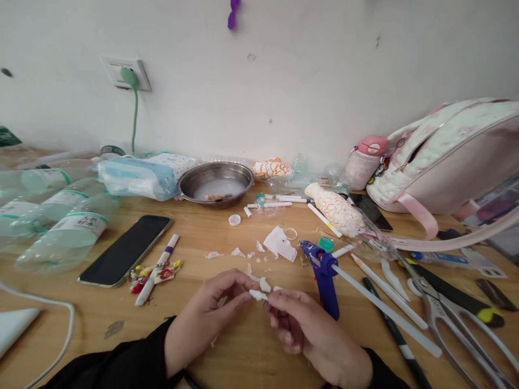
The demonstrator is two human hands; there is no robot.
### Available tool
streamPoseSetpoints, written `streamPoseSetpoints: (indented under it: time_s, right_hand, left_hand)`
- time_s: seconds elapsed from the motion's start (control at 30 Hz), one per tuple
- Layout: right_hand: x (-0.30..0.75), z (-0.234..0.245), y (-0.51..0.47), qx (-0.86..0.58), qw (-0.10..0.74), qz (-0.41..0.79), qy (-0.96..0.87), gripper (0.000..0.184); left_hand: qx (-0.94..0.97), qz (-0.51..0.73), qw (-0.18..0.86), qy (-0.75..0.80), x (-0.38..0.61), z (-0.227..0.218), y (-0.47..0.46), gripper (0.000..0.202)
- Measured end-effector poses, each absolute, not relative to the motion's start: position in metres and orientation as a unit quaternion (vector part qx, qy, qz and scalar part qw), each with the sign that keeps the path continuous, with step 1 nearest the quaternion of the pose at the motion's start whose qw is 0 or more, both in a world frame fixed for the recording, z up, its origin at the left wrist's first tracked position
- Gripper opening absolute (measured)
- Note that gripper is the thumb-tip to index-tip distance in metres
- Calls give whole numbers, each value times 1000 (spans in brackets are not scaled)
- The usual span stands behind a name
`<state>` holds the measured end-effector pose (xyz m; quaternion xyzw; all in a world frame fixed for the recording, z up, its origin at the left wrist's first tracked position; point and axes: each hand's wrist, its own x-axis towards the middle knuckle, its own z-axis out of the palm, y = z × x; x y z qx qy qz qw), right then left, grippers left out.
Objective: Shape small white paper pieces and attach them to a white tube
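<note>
Both my hands meet low in the middle of the wooden table [227, 237]. My left hand [206, 319] and my right hand [308, 329] pinch the same small white plastic scrap [258, 295] between their fingertips, fingers closed. More white scraps [264, 284] lie just beyond my fingers, and a larger white cut piece [279, 243] sits further back. A blue glue gun [323, 270] with a white glue stick [385, 309] lies right beside my right hand.
A black phone [125, 249] and a white marker [157, 269] lie at left, near clear plastic bottles [65, 237]. A steel bowl [216, 183] stands at the back. Large scissors [454, 313], pens and a pink backpack [450, 156] fill the right side.
</note>
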<state>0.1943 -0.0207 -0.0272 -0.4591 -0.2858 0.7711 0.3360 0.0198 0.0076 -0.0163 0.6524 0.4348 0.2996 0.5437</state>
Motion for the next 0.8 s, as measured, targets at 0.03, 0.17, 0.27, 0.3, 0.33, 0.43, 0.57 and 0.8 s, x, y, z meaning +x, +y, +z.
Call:
streamPoseSetpoints:
  time_s: [0.03,0.17,0.27,0.3,0.33,0.43,0.57,0.8]
  right_hand:
    - [194,-28,-21,-468,329,760,-308,29]
    - [193,-31,-22,-516,308,681,-418,36]
    - [193,-32,-22,-532,314,649,-445,29]
    - [192,-32,-22,-533,315,646,-446,27]
    - [192,-32,-21,-534,314,646,-447,25]
    - [191,-31,-21,-534,309,651,-442,26]
    - [189,-33,-21,-530,307,658,-438,34]
    - [188,-34,-23,-506,291,653,-481,29]
  left_hand:
    - [650,299,547,434,20,-17,8,11]
    - [627,302,569,439,21,-18,9,13]
    - [609,297,588,441,22,-18,8,16]
    - [604,297,594,441,22,-18,8,16]
    - [598,299,600,438,23,-18,8,17]
    - [578,305,629,420,24,-18,8,17]
    - [564,312,657,392,26,-18,8,19]
    - [565,298,655,403,24,-21,7,19]
